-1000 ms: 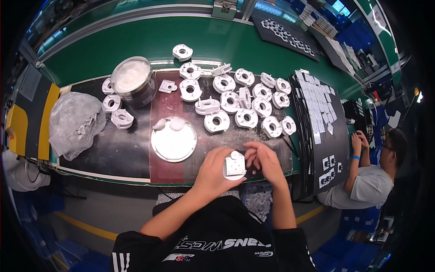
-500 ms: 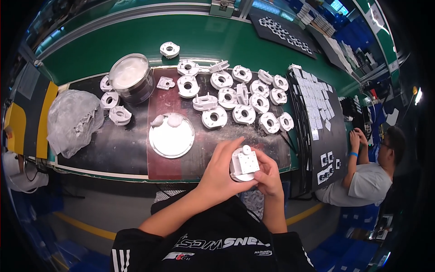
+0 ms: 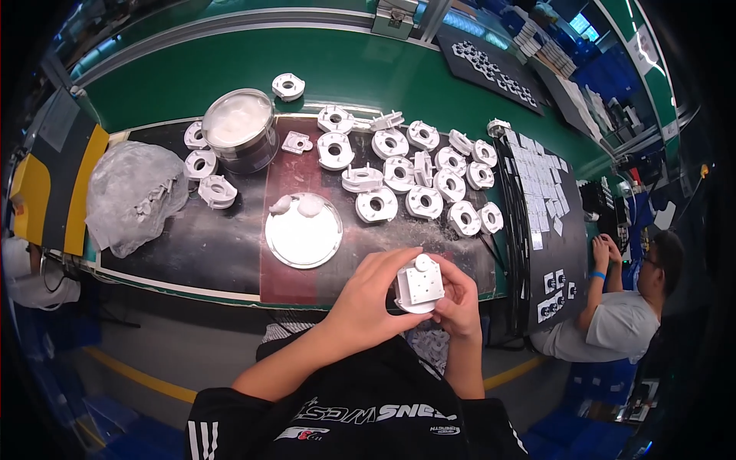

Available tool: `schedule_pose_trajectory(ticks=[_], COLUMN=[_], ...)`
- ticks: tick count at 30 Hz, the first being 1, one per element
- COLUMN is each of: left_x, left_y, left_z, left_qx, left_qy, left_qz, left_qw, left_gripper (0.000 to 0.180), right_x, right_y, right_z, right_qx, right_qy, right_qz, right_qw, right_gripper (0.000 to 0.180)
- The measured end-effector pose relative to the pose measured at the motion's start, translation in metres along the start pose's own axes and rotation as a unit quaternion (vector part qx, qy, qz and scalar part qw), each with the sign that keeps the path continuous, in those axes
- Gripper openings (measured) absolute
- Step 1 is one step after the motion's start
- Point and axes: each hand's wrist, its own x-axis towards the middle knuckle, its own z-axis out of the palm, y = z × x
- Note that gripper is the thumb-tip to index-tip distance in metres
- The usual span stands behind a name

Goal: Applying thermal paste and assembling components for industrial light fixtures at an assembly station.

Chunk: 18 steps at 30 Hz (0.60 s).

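Observation:
Between my two hands, just off the table's near edge, is a white plastic part (image 3: 424, 288) with a square plate, small holes and a small round gear at its top. My left hand (image 3: 369, 300) wraps round its left side, thumb underneath and fingers behind. On the other side my right hand (image 3: 458, 300) grips it, thumb near the lower right corner. Beyond the hands, several white ring-shaped plastic housings (image 3: 376, 205) lie on the dark mat. A round white lid (image 3: 303, 239) with two white lumps on it is left of my hands.
A tub (image 3: 244, 157) of white paste stands behind the lid. A clear plastic bag (image 3: 132, 201) of small white pieces lies at the left. Stacked black boards (image 3: 537, 253) carry white squares at the right, where a person (image 3: 606, 314) sits. One housing (image 3: 288, 87) is on the green surface.
My view has shifted slightly, so the table's things sit a little further right. The white part has tilted a little in my hands; both still hold it.

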Motion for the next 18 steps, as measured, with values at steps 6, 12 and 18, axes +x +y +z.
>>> schedule_pose_trajectory(ticks=[6,12,18], left_x=[-0.008,0.013,0.118], left_y=[0.004,-0.019,-0.134], left_z=[-0.060,-0.204,-0.360], left_qx=[-0.035,0.059,0.163], left_qy=[-0.022,0.221,0.360], left_qz=[-0.058,0.024,-0.021], left_qw=[0.997,0.973,0.918], left_gripper=[0.099,0.104,0.097], right_x=[0.009,0.021,0.020], right_y=[0.001,0.020,0.060], right_z=[0.026,0.027,0.000], right_qx=[0.019,-0.129,-0.274], right_qy=[-0.086,-0.039,0.084], right_qz=[0.018,0.020,-0.026], right_qw=[0.996,0.991,0.958], right_gripper=[0.082,0.050,0.014])
